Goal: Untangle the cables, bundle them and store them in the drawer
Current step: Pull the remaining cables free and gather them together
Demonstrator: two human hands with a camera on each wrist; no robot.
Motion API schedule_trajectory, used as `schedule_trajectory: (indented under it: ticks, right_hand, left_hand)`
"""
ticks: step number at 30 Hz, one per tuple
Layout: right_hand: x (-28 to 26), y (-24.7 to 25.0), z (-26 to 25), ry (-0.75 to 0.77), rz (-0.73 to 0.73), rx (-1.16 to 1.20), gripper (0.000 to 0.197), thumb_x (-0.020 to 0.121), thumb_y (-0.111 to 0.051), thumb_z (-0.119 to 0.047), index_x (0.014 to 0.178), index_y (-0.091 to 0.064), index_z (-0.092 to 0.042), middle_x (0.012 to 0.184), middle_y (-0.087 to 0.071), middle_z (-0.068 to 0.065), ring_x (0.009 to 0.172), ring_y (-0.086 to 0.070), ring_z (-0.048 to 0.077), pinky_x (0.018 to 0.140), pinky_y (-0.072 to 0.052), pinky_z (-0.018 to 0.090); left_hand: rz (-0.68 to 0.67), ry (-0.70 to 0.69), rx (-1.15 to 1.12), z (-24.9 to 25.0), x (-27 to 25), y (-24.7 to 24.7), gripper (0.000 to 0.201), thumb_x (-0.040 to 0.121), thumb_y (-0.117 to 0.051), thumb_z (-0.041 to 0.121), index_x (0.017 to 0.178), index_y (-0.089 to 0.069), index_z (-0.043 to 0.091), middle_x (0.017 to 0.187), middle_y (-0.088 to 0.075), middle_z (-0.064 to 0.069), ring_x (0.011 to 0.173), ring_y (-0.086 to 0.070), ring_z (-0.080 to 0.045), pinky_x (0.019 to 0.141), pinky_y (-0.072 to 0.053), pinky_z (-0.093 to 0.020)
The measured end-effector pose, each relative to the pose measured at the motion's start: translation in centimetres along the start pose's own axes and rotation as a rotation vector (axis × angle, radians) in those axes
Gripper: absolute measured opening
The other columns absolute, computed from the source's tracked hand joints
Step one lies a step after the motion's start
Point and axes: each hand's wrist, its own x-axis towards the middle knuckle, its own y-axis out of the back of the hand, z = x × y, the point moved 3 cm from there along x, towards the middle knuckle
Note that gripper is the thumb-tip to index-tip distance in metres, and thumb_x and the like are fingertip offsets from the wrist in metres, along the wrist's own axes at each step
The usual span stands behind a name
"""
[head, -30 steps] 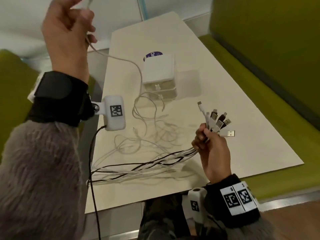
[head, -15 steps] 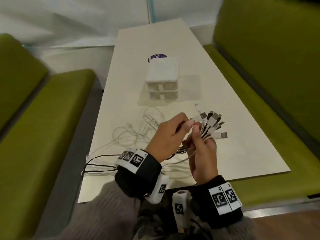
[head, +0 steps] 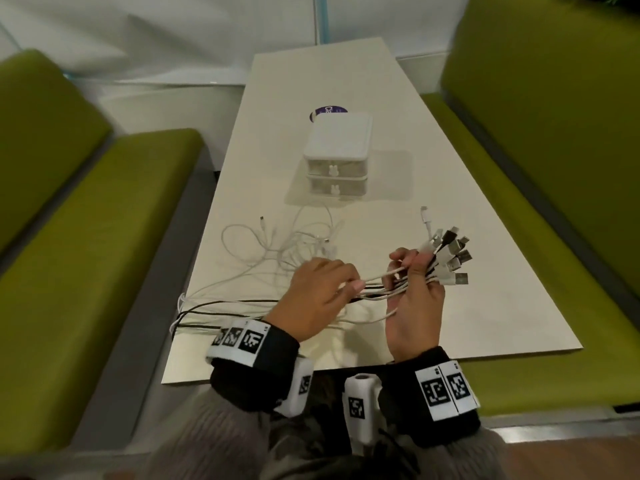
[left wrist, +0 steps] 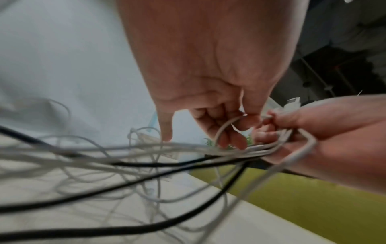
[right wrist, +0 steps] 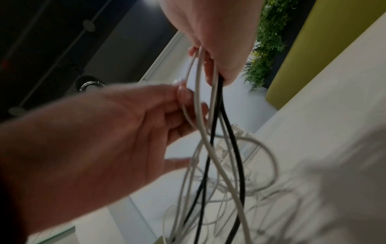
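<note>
My right hand clamped round cables just behind plug ends, which fan out past fingers. My left hand pinches white strand close beside it. Tails trail limp over table, partly knotted near closed drawer unit. Judgement: light, floppy, slick-jacketed; hold near stiff plugs, comb slack through fingers.
</note>
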Motion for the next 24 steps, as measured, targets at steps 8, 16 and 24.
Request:
schedule_trajectory:
  ticks: [8, 16, 24]
  right_hand:
    - [0.4, 0.4, -3.5, 0.042, 0.087, 0.1, 0.038, 0.099, -0.037, -0.044, 0.07, -0.044, -0.021, 0.049, -0.026, -0.008, 0.042, -0.023, 0.009, 0.042, -0.03, 0.018]
    - [0.7, 1.0, -1.9, 0.134, 0.094, -0.141, 0.033, 0.097, -0.045, -0.036, 0.072, -0.035, -0.017, 0.054, -0.031, -0.008, 0.047, -0.028, 0.008, 0.043, -0.028, 0.02]
    - [-0.6, -0.7, -1.1, 0.208, -0.153, -0.441, 0.02, 0.08, -0.073, -0.033, 0.091, -0.063, -0.021, 0.062, -0.046, -0.004, 0.057, -0.04, 0.008, 0.057, -0.038, 0.017]
  left_hand:
    - [-0.059, 0.441, 0.324, -8.7, -1.4, 3.7, 0.027, 0.096, -0.042, 0.039, 0.105, -0.058, 0.019, 0.114, -0.057, 0.001, 0.119, -0.043, -0.018, 0.109, -0.021, -0.047]
    - [0.072, 0.457, -0.477, -8.7, 1.0, 8.6, 0.014, 0.085, -0.04, 0.024, 0.081, -0.05, 0.015, 0.086, -0.061, 0.004, 0.087, -0.054, -0.008, 0.081, -0.035, -0.025]
    - [0.095, 0.179, -0.421, -0.3, 0.9, 6.9, 0.024, 0.091, -0.035, 0.038, 0.075, -0.038, 0.02, 0.07, -0.039, 0.011, 0.065, -0.039, -0.004, 0.062, -0.036, -0.017]
